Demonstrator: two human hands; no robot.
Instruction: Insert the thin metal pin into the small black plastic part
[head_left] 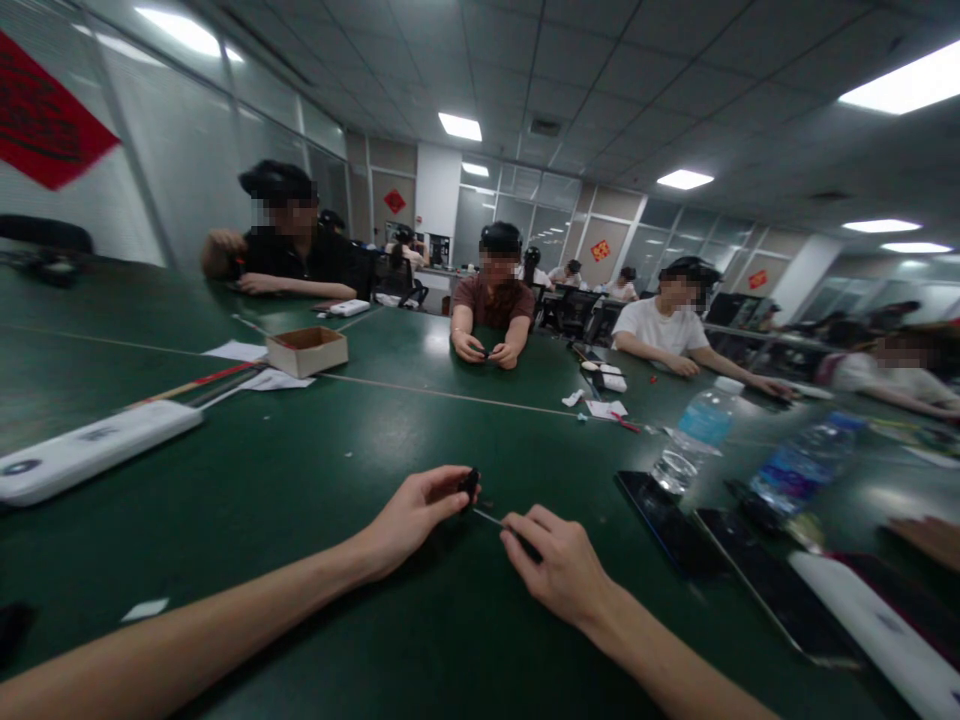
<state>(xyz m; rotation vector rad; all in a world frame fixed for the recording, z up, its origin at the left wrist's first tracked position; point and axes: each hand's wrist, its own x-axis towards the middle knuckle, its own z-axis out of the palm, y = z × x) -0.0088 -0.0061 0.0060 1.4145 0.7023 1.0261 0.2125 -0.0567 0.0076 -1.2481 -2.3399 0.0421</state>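
One small black part [470, 485], which the left hand [412, 518] is pinching between thumb and fingertips over the green table [300, 480]. One thin tool [489, 517], pale in the shaft, which the right hand [559, 565] is gripping with fingers curling around the dark handle; its tip is pointing toward the part from just beside it, contact impossible to tell. Step in hand, as judged: the tool is being lined up with the part; the next move is seemingly calling for a steady left pinch and fine right-hand guiding. Two forearms, both reaching inward from the lower corners, hands nearly meeting. Farther out: one open box [319, 358] is standing left, two bottles [694, 435] right.
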